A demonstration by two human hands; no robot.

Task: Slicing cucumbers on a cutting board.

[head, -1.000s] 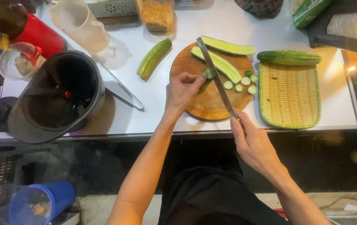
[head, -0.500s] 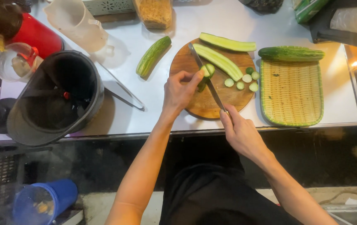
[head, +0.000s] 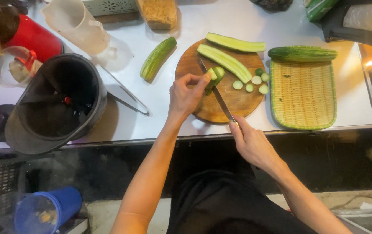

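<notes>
Two whole cucumbers, two long halves and five round slices I count. Since half a second ago my left hand [head: 186, 95] has slid onto the short cucumber piece [head: 214, 77], pinning it on the round board [head: 212, 108]. My right hand [head: 251, 143], at five o'clock, clasps the knife [head: 216, 93].
</notes>
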